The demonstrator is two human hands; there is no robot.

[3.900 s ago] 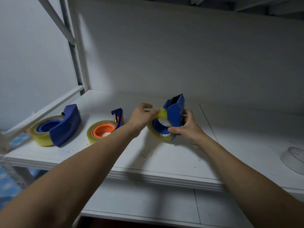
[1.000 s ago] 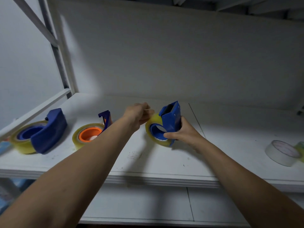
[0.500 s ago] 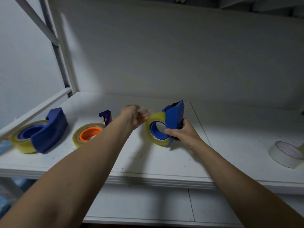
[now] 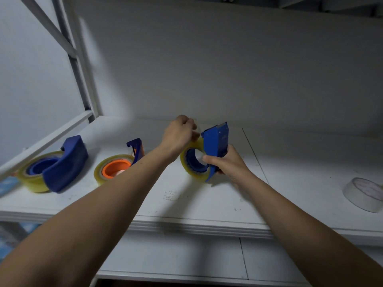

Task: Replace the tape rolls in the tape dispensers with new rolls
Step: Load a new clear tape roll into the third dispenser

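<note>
White shelf (image 4: 186,204), two tape dispensers (image 4: 62,164) (image 4: 124,162), white tape roll (image 4: 364,193)

This looks like a storeroom or packing area fitted with plain white shelving: a scuffed white painted shelf board (image 4: 186,201) runs across the view, with a bare white back panel (image 4: 228,69) behind it at 12 o'clock. A white metal upright with a diagonal brace (image 4: 68,50) stands at 10 o'clock. Blue plastic tape dispensers loaded with yellowish clear packing tape (image 4: 56,168) lie at 9 o'clock, and a loose white tape roll (image 4: 364,193) at 3 o'clock.
</note>
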